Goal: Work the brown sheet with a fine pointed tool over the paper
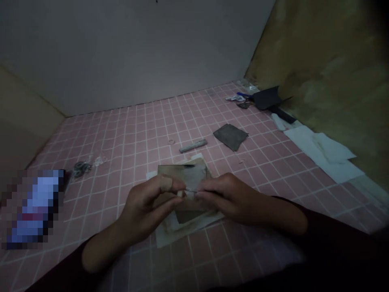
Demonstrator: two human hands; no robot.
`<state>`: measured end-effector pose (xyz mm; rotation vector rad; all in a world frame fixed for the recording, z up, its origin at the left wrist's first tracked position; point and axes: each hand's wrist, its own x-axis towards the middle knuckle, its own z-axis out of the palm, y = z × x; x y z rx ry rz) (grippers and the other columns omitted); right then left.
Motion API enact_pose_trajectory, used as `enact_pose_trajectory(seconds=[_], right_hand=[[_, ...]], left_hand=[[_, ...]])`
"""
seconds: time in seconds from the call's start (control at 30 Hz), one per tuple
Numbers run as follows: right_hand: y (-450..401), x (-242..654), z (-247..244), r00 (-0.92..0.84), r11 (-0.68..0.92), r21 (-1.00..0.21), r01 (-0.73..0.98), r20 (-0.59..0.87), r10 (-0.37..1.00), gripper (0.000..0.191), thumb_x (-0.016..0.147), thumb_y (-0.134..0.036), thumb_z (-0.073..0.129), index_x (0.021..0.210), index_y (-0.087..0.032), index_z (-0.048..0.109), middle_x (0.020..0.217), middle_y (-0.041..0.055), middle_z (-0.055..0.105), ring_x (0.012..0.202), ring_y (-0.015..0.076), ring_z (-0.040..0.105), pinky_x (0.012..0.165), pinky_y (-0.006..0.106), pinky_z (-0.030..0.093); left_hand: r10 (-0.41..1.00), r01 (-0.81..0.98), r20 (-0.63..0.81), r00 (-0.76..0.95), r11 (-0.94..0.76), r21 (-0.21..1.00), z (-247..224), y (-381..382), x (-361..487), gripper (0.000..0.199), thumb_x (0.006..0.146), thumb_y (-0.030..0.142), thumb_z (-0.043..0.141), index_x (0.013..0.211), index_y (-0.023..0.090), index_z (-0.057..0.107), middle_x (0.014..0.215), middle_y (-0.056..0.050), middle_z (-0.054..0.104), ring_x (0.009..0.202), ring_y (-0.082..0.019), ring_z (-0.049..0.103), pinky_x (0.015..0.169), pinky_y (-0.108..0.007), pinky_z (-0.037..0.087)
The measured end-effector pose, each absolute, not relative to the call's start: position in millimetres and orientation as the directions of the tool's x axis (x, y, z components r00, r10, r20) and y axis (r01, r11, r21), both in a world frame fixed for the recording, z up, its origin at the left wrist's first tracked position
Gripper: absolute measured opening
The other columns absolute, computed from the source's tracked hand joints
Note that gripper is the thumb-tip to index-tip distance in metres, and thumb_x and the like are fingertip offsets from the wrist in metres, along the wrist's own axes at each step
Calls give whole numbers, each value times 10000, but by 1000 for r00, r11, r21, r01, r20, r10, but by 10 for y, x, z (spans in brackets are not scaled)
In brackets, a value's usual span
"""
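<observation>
Low over a stack of papers, my left hand (147, 205) is closed in a pinch, with a tan bandage (166, 183) around one finger. A small pale piece (180, 194) shows at its fingertips, too dim to name. My right hand (227, 198) is also pinched, close to the left fingertips. Between the two hands shows a thin, light-grey sliver (191, 190); its kind is unclear, and the right fingers cover its end. Beneath the hands lie stained pale papers (165, 239) and a flat, greyish square sheet (185, 217) with a dark edge.
Beyond the papers lie a pale ring (171, 142), a grey rolled tube (193, 146) and a dark rough sheet (231, 137). Small dark rings (80, 168) sit left, near a blurred-out bright device (39, 207). A black scoop-like object (267, 98) and white papers (325, 152) line the right wall.
</observation>
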<state>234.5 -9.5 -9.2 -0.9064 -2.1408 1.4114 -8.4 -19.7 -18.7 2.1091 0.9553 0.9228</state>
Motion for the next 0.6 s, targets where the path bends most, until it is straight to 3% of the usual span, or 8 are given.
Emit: enact_pose_trajectory(seconds=[0.1,0.17,0.23,0.3,0.33,0.4,0.5,0.6], right_hand=[[-140,2326,-119,-670,458,-818,347,126,732,234,954,-186,468,729,-161,524,649,-34,458,583,93,415,590,257,326],[-127,2331,-95,-704,331,-888,319,12,710,259,959,-188,461,707,-164,517,613,-43,456,560,86,426,570,240,338],[-90,2350,-58,-774,84,-957,277,-171,610,258,967,-224,465,735,-160,558,573,-53,460,526,82,440,527,215,348],[-63,2368,-44,-817,-71,-964,257,-256,517,250,975,-252,460,788,-157,595,564,-56,471,508,82,446,496,201,350],[-64,2371,-54,-810,-41,-966,255,-236,536,247,976,-256,462,792,-158,596,572,-55,471,512,82,444,500,202,352],[-97,2363,-103,-747,199,-935,292,-93,659,236,970,-226,465,769,-162,570,621,-39,490,560,91,454,553,222,368],[-170,2336,-182,-690,516,-759,397,124,713,183,952,-144,446,810,-161,560,723,-4,536,633,109,462,606,250,363],[-161,2337,-154,-719,457,-798,393,44,694,190,943,-114,442,799,-157,559,702,-14,524,613,102,459,586,239,357]], left_hand=[[853,341,288,434,-452,824,-216,-201,-86,142,911,227,643,1052,233,634,912,-20,704,811,-155,698,698,-252,582],[834,377,317,452,-500,779,-228,-195,-88,162,901,228,656,1061,237,636,961,-33,716,867,-171,704,722,-259,589],[776,415,362,517,-596,687,-222,-186,-87,187,892,196,662,1073,239,635,1012,-41,723,905,-178,709,749,-267,595],[720,430,389,575,-670,604,-201,-180,-83,191,891,173,653,1069,242,638,1029,-39,727,910,-176,714,758,-268,597],[713,435,384,587,-678,592,-187,-180,-81,185,894,174,646,1066,243,640,1027,-37,727,906,-176,716,756,-268,597],[740,436,353,572,-640,633,-163,-182,-77,166,899,196,639,1060,236,641,983,-31,728,869,-172,717,731,-264,594],[794,433,309,524,-561,706,-160,-188,-70,157,899,211,643,1056,220,635,928,-25,725,814,-162,713,704,-255,590],[756,447,348,554,-623,643,-207,-195,-56,173,890,170,649,1057,208,629,955,-36,726,856,-166,715,744,-258,594]])
